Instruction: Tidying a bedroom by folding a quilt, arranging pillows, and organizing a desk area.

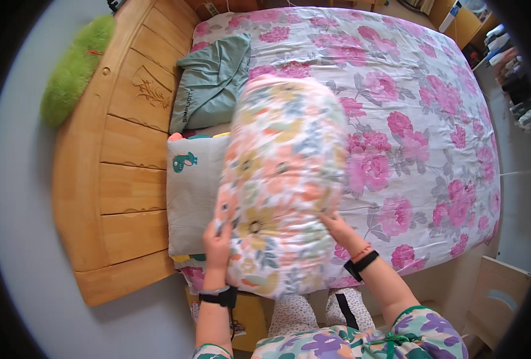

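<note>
A thick, puffy floral quilt (283, 185), folded into a long bundle, is held in front of me over the bed. It is white with peach, yellow and blue-grey flowers, and slightly blurred. My left hand (217, 242) grips its left side near the lower end. On its right side, my right hand (340, 230) has hold of the edge, with the fingertips partly hidden in the fabric. Left of the bundle lies a grey pillow (190, 197) with a green dinosaur on it, partly covered by the quilt. Farther back rests a grey-green pillow (211, 84) with creased fabric.
A bedsheet (391, 131) with pink flowers covers the bed. The carved wooden headboard (131, 155) runs along the left, with a fuzzy green cushion (77, 72) on its top. Dark and light items (511, 78) line the far right. A yellow surface (250, 317) lies below the bed's near edge.
</note>
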A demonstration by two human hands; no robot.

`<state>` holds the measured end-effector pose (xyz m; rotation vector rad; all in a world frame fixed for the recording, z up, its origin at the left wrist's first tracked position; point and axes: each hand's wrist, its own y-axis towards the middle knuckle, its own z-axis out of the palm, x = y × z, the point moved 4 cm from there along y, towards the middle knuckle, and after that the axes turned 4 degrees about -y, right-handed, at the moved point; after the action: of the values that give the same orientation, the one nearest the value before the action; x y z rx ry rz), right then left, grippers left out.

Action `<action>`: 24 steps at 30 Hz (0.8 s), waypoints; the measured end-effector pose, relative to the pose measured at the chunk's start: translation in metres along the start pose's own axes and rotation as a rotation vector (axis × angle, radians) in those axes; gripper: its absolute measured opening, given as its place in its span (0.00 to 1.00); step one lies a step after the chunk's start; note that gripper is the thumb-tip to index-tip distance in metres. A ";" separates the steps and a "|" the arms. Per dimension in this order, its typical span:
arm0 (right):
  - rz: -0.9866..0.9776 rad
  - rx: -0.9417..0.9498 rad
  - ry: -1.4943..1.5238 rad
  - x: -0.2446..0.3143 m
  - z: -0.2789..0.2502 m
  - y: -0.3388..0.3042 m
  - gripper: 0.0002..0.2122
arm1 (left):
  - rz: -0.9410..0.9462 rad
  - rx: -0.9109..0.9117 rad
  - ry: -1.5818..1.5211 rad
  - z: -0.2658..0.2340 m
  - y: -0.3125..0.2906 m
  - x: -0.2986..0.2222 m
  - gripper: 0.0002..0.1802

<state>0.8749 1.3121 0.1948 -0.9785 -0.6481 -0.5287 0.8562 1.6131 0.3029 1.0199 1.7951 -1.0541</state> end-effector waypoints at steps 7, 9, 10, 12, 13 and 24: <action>-0.052 -0.018 -0.672 -0.021 0.055 0.033 0.42 | 0.307 -0.077 0.826 -0.010 -0.049 0.013 0.36; -0.078 -0.020 -0.637 -0.034 0.032 0.032 0.41 | 0.488 0.335 1.073 0.040 -0.054 0.017 0.43; -0.109 0.006 -0.609 -0.037 0.022 0.026 0.40 | 0.507 0.361 1.061 0.048 -0.046 0.020 0.43; -0.066 -0.054 -0.568 -0.031 0.015 -0.003 0.34 | 0.473 0.490 1.145 0.065 -0.037 0.041 0.46; 0.000 -0.050 -0.497 -0.029 0.006 -0.021 0.30 | 0.482 0.519 1.134 0.068 -0.031 0.051 0.46; 0.413 -1.231 -0.318 -0.267 -0.169 -0.412 0.16 | 0.346 0.448 1.235 0.079 -0.049 0.055 0.43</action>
<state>0.4571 1.0054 0.1774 -2.3312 -0.3254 -0.3730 0.8107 1.5377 0.2402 2.5322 2.1315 -0.5984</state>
